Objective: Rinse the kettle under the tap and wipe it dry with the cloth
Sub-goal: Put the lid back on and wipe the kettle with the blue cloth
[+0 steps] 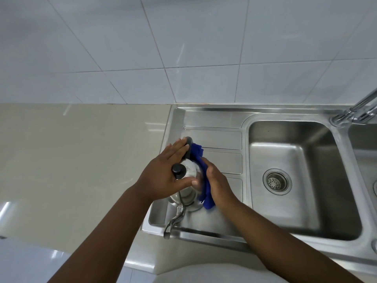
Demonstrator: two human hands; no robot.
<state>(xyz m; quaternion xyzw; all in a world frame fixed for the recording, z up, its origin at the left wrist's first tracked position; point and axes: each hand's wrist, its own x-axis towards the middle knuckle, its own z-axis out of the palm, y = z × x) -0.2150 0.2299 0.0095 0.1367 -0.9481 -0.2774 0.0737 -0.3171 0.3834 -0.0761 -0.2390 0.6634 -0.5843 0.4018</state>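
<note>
A shiny steel kettle (188, 198) with a black lid knob and black handle stands on the sink's drainboard (222, 139). Its thin curved spout points toward me over the front rim. My left hand (163, 170) lies over the kettle's top and handle, thumb beside the lid. My right hand (219, 181) presses a blue cloth (206, 193) against the kettle's right side. The cloth runs from the handle down to the base. The tap (359, 111) stands at the far right, behind the basins.
A steel sink basin (326, 201) with a round drain strainer lies right of the drainboard, and a second basin begins at the right edge. A beige countertop (81, 160) spreads to the left. Pale wall tiles rise behind.
</note>
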